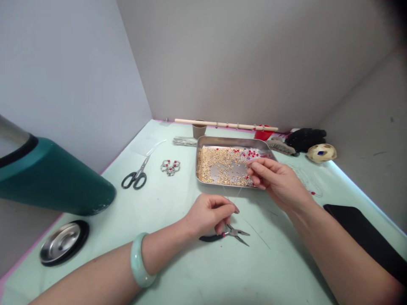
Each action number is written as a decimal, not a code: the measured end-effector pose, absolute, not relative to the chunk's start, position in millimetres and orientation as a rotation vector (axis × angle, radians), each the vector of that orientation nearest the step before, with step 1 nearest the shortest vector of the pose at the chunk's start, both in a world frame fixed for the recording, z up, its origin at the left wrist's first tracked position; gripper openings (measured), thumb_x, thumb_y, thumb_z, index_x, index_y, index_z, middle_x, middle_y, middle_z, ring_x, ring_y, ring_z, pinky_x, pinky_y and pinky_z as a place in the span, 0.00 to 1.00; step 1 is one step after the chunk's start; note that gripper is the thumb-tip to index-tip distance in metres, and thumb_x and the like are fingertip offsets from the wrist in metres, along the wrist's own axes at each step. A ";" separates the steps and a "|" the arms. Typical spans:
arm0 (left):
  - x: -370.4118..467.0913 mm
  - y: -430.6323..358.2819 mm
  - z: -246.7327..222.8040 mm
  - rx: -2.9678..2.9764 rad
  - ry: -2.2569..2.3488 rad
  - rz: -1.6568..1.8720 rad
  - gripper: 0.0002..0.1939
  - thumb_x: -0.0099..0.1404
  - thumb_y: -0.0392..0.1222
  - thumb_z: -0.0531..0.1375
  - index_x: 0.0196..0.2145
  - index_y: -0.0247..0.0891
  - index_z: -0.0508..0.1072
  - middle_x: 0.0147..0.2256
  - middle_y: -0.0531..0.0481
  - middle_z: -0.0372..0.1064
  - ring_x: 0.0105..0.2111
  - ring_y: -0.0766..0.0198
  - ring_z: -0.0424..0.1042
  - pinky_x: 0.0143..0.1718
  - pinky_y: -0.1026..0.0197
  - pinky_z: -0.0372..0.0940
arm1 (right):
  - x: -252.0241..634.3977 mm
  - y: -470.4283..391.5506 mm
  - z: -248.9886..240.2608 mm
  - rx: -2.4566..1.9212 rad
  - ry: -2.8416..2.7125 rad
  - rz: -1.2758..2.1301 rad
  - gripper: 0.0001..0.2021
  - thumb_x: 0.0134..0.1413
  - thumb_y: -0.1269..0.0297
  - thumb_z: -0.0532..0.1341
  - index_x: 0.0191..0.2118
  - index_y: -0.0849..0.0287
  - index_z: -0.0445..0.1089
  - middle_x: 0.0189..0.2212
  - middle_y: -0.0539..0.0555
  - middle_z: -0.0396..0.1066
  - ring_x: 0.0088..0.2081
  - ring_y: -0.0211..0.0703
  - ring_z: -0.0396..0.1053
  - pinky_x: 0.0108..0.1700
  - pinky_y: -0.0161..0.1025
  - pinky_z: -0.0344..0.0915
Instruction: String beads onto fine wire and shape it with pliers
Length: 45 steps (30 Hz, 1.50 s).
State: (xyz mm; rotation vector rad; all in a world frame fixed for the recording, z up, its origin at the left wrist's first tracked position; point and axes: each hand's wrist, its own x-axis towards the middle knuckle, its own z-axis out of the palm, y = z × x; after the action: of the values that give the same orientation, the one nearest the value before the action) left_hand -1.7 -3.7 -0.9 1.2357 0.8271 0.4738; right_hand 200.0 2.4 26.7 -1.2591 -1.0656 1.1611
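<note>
A metal tray (219, 184) holds many gold beads (210, 159), with red beads (251, 153) towards its right side. My right hand (270, 176) is over the tray's front right corner, thumb and forefinger pinched together; what is between them is too small to name. In front of the tray my left hand (214, 212) is also pinched, just above the pliers (235, 233). Thin wire strands (240, 190) show between the hands and the tray, and which fingers hold them is unclear. The pliers lie with their jaws apart, partly behind my left hand.
Left of the tray are a wire ornament with red beads (171, 167), scissors (136, 176), a green bottle (60, 178) and a metal lid (63, 243). Behind it are a cup (199, 129) and a wooden stick (190, 122). A black flat object (362, 237) lies right.
</note>
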 end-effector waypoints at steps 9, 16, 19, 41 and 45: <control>-1.8 -3.5 -2.7 1.236 0.809 0.480 0.10 0.59 0.42 0.59 0.31 0.32 0.74 0.19 0.56 0.64 0.13 0.75 0.60 0.20 0.68 0.57 | 200.1 0.6 26.7 -1.254 -1.075 1.160 0.09 0.50 0.58 0.66 0.33 0.57 0.73 0.26 0.50 0.68 0.23 0.32 0.58 0.23 0.32 0.53; -2.4 -3.6 -2.3 1.245 0.811 0.479 0.09 0.59 0.42 0.59 0.31 0.32 0.74 0.18 0.57 0.62 0.13 0.76 0.59 0.20 0.68 0.56 | 201.8 1.2 27.9 -1.245 -1.073 1.181 0.09 0.48 0.59 0.67 0.33 0.57 0.72 0.26 0.49 0.68 0.23 0.31 0.60 0.23 0.32 0.53; -2.2 -3.9 -1.3 1.241 0.822 0.479 0.09 0.59 0.42 0.59 0.30 0.32 0.74 0.17 0.57 0.61 0.13 0.76 0.57 0.20 0.68 0.55 | 202.9 0.8 27.9 -1.233 -1.085 1.186 0.09 0.48 0.59 0.67 0.34 0.57 0.71 0.27 0.50 0.68 0.23 0.32 0.61 0.22 0.32 0.53; -2.5 -4.1 0.7 1.205 0.813 0.477 0.11 0.58 0.44 0.59 0.30 0.32 0.73 0.18 0.56 0.62 0.12 0.76 0.57 0.19 0.67 0.54 | 204.3 -0.4 30.0 -1.206 -1.076 1.215 0.08 0.47 0.61 0.67 0.33 0.56 0.71 0.26 0.49 0.65 0.23 0.33 0.60 0.22 0.33 0.54; -2.7 -3.7 -0.2 1.208 0.805 0.480 0.11 0.58 0.44 0.59 0.29 0.32 0.73 0.18 0.56 0.62 0.12 0.76 0.57 0.19 0.67 0.54 | 205.1 -0.7 30.2 -1.217 -1.079 1.206 0.09 0.46 0.61 0.68 0.33 0.56 0.71 0.25 0.48 0.64 0.23 0.34 0.60 0.22 0.34 0.55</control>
State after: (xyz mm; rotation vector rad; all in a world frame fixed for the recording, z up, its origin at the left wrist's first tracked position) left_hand -2.7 -3.7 -0.2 1.2078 0.8053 0.4801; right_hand 205.1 -0.7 30.2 -1.2171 -1.0786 1.2059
